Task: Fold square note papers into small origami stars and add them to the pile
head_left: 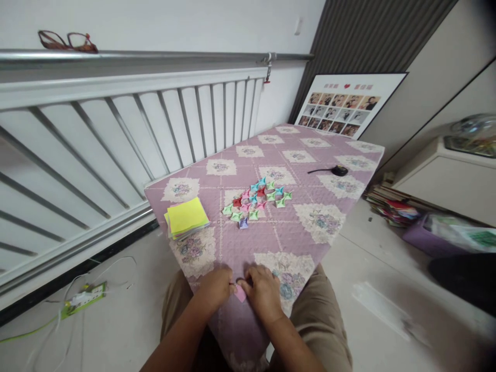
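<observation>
Pink paper (241, 293), pinched in the grip of left hand (217, 285) and right hand (264, 290), looks part-folded; on the tabletop (240, 249), folded shapes (261, 192) appear finished, stacked sheets (187, 217) lie unfolded.

My mauve-covered table (267, 240), patterned with flowered squares, carries a paper stack (187, 217), yellow on top, near its left edge. Around the middle I have folded paper pieces (253, 199) clustered in several colours. A black corded object (340, 170) lies farther right; a small pink paper (241, 293) is nearest me.
</observation>
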Action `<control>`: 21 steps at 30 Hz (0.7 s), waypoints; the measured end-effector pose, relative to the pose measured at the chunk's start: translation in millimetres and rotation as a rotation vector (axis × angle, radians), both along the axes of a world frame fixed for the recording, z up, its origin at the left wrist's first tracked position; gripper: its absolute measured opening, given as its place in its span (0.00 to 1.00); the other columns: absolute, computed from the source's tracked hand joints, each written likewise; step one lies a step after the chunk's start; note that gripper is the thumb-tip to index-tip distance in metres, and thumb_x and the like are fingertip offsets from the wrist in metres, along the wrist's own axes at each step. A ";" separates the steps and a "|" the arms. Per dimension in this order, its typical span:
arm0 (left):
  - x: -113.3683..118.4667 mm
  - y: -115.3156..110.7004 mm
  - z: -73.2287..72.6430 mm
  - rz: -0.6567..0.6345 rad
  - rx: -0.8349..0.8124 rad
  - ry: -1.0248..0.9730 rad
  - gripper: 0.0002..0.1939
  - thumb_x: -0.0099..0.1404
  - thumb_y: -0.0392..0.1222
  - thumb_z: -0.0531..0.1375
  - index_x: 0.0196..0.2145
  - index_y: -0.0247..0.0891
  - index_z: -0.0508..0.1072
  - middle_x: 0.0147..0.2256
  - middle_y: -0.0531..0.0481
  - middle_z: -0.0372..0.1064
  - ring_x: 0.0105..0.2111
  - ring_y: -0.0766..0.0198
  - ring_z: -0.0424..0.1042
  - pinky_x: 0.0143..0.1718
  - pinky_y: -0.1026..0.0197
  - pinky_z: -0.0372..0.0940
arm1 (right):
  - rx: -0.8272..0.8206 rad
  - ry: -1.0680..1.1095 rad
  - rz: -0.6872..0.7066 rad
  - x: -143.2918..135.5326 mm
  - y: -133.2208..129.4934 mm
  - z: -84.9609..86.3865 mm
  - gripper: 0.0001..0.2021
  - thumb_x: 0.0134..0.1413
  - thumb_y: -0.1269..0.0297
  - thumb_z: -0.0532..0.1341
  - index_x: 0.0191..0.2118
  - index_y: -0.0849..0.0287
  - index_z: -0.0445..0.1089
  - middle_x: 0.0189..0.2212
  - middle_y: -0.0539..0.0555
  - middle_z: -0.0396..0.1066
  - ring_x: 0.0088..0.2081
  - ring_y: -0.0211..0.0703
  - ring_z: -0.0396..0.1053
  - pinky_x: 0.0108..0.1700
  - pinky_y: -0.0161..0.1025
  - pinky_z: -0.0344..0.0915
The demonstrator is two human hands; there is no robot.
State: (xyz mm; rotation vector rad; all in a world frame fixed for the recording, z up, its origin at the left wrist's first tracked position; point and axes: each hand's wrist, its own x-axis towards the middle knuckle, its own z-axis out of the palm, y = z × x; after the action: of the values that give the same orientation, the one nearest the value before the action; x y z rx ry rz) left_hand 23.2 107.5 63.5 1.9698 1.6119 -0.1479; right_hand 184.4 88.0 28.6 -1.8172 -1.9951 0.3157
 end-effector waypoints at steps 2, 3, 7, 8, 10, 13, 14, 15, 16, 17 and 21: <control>0.3 -0.9 -0.1 0.004 0.007 0.002 0.09 0.60 0.44 0.58 0.38 0.40 0.74 0.38 0.48 0.74 0.38 0.56 0.72 0.34 0.61 0.59 | 0.029 0.049 0.018 2.6 -3.5 -2.5 0.04 0.51 0.64 0.65 0.29 0.54 0.68 0.30 0.49 0.69 0.38 0.46 0.64 0.40 0.41 0.51; 0.3 -1.3 -0.6 0.005 0.010 0.000 0.09 0.60 0.44 0.58 0.38 0.40 0.74 0.38 0.47 0.74 0.38 0.57 0.72 0.34 0.61 0.59 | 0.044 0.075 0.042 4.2 -6.0 -4.2 0.03 0.52 0.66 0.63 0.30 0.55 0.69 0.30 0.49 0.69 0.38 0.45 0.64 0.41 0.41 0.52; -0.8 -2.2 -4.1 0.004 0.017 -0.023 0.09 0.61 0.43 0.57 0.38 0.40 0.73 0.37 0.48 0.73 0.38 0.58 0.71 0.34 0.61 0.59 | 0.077 0.131 0.224 8.8 -18.6 -11.4 0.05 0.56 0.70 0.59 0.35 0.54 0.72 0.33 0.51 0.71 0.38 0.44 0.65 0.42 0.41 0.56; -1.1 -2.9 -4.9 0.003 0.020 -0.030 0.09 0.61 0.43 0.57 0.38 0.40 0.73 0.37 0.48 0.73 0.37 0.58 0.71 0.34 0.61 0.59 | 0.076 0.127 0.257 9.1 -21.1 -12.8 0.07 0.56 0.70 0.59 0.39 0.53 0.73 0.34 0.51 0.71 0.39 0.44 0.65 0.43 0.41 0.56; -1.6 -5.6 -6.2 -0.006 0.034 -0.049 0.08 0.62 0.41 0.56 0.38 0.40 0.72 0.37 0.49 0.72 0.37 0.59 0.70 0.36 0.62 0.59 | 0.059 0.102 0.276 9.3 -24.0 -14.3 0.11 0.55 0.70 0.60 0.44 0.52 0.72 0.37 0.52 0.72 0.40 0.45 0.65 0.44 0.42 0.57; -2.6 -13.5 -9.0 -0.033 0.089 -0.085 0.09 0.62 0.37 0.54 0.40 0.41 0.71 0.42 0.50 0.69 0.42 0.61 0.68 0.41 0.62 0.59 | -0.013 0.058 0.287 11.3 -22.5 -11.9 0.13 0.54 0.71 0.61 0.45 0.50 0.73 0.37 0.52 0.72 0.40 0.46 0.66 0.44 0.43 0.58; -3.3 -16.6 -10.7 -0.059 0.119 -0.108 0.11 0.63 0.35 0.54 0.41 0.42 0.71 0.43 0.50 0.68 0.43 0.61 0.67 0.43 0.62 0.58 | -0.043 0.052 0.307 12.7 -21.1 -10.0 0.14 0.53 0.71 0.61 0.45 0.49 0.73 0.37 0.52 0.72 0.41 0.46 0.66 0.44 0.43 0.59; -4.2 -19.5 -12.7 -0.093 0.150 -0.133 0.12 0.63 0.34 0.53 0.42 0.42 0.71 0.44 0.50 0.67 0.44 0.61 0.66 0.44 0.62 0.58 | -0.071 0.052 0.333 14.3 -19.7 -7.9 0.16 0.52 0.71 0.62 0.46 0.49 0.72 0.38 0.52 0.71 0.42 0.46 0.66 0.45 0.43 0.59; -5.3 -22.1 -15.0 -0.130 0.180 -0.157 0.13 0.63 0.34 0.53 0.43 0.43 0.71 0.44 0.50 0.66 0.44 0.61 0.66 0.44 0.62 0.58 | -0.095 0.058 0.362 16.0 -18.4 -5.7 0.18 0.50 0.71 0.63 0.48 0.50 0.72 0.39 0.52 0.71 0.43 0.46 0.66 0.46 0.43 0.59; -6.4 -24.0 -17.4 -0.168 0.204 -0.177 0.13 0.64 0.34 0.52 0.44 0.43 0.71 0.44 0.50 0.66 0.44 0.61 0.65 0.44 0.61 0.58 | -0.116 0.067 0.386 17.4 -17.5 -3.7 0.20 0.49 0.70 0.65 0.49 0.51 0.71 0.40 0.52 0.71 0.44 0.47 0.66 0.47 0.43 0.59; -10.0 -24.4 -23.3 -0.241 0.230 -0.161 0.13 0.66 0.38 0.50 0.44 0.43 0.71 0.43 0.49 0.66 0.43 0.60 0.65 0.43 0.60 0.59 | -0.153 0.084 0.388 18.9 -16.7 0.5 0.21 0.46 0.68 0.66 0.50 0.52 0.71 0.42 0.54 0.70 0.46 0.48 0.65 0.49 0.45 0.58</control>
State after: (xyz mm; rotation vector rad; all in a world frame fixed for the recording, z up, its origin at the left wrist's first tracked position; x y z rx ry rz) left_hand 13.2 83.1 40.3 2.2847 1.3354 0.1054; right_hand 203.3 71.4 29.1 -1.4592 -2.3096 0.6645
